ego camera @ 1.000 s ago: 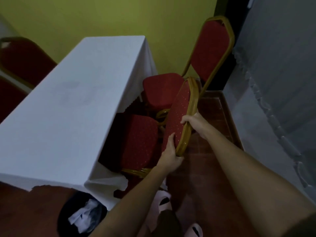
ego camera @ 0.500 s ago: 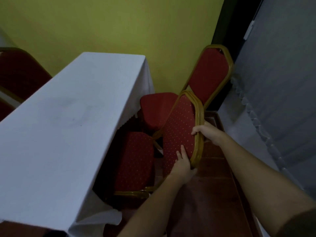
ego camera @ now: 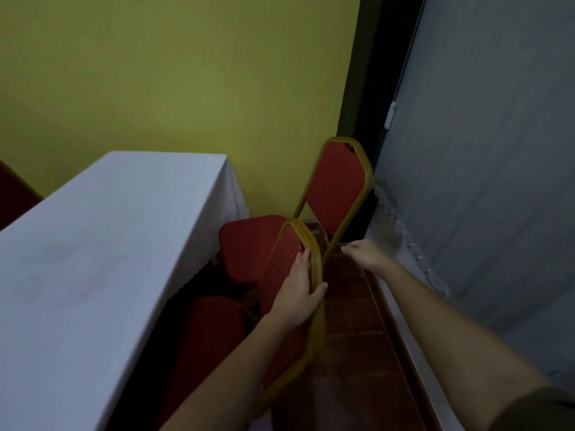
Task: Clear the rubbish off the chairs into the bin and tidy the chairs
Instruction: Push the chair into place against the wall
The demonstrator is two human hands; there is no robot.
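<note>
Left hand clamped on the near chair's back, right hand free beside it.

The near red-upholstered chair with a gold metal frame (ego camera: pixel 281 269) stands tucked against the white-clothed table (ego camera: pixel 93 259), its seat under the cloth's hem. The left hand (ego camera: pixel 298 293) grips the backrest's gold edge, fingers flat on the dotted red pad and thumb hooked round the far side of the frame. The right hand (ego camera: pixel 362 253) hangs apart from that frame, fingers loosely curled on nothing. Just beyond its fingertips stands a second red and gold chair (ego camera: pixel 336 194) against the yellow-green wall (ego camera: pixel 186 88), beside the grey curtain (ego camera: pixel 482 181).
</note>
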